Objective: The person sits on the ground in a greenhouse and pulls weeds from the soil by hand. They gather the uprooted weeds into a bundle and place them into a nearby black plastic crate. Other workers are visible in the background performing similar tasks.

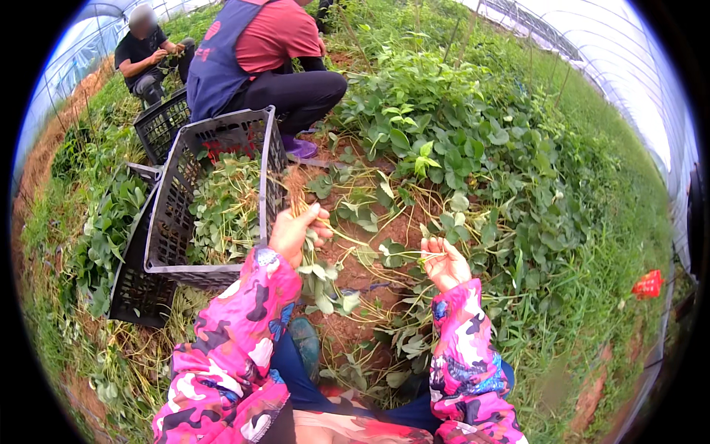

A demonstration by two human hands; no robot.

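My left hand [294, 233] grips a small bunch of strawberry plants [323, 283]. Their brown roots point up past my thumb, and the leaves hang below my fingers. To the right, my right hand [448, 265] pinches a thin pale stem [407, 253] between thumb and fingers. Whether that stem joins the bunch in my left hand is hard to tell. Just left of my left hand stands a dark plastic crate [197, 270] with slatted sides, partly filled with uprooted leafy plants [230, 208]. Reddish soil [355, 277] with loose runners and leaves lies under my hands.
Dense strawberry plants [499, 183] cover the bed ahead and right. Another crate [144, 299] tilts beneath the first; a third [163, 125] stands behind. A person in a blue apron [222, 66] squats close ahead; another person [147, 61] sits farther back. A red bag [648, 284] lies right.
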